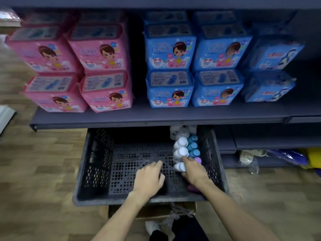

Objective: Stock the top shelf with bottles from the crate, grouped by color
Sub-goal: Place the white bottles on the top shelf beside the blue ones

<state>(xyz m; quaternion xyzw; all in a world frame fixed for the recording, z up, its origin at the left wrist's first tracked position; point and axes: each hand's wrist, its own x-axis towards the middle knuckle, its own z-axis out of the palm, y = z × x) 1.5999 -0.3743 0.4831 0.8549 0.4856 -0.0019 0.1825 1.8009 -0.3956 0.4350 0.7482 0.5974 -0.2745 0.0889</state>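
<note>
Bottles with rounded caps stand bunched along the right wall of a dark perforated plastic crate (97, 164) that sits on the wood-pattern floor, its far end tucked under the dark shelf board (156, 117). White-capped bottles (181, 150) form a row running from near to far, teal-capped bottles (192, 146) stand just to their right against the crate wall, and a purple-capped bottle (198, 160) shows at the near end of the teal row. More pale bottles at the far end sit in shadow under the shelf and are too blurred to tell apart. The rest of the crate floor is bare mesh.

Both forearms reach forward and down over the crate's near rim. The right hand (194, 169) is palm down, fingers curled around the nearest white-capped bottle (179, 166), with the index finger stretched up against the next white cap; it looks like a grasp on that bottle, though the fingers hide part of it. The left hand (149, 178) hovers over the mesh near the crate's middle, palm down, fingers loosely bent and holding nothing.

On the shelf above, pink soft packs (102, 66) are stacked at the left and blue soft packs (170, 66) at the right.
</note>
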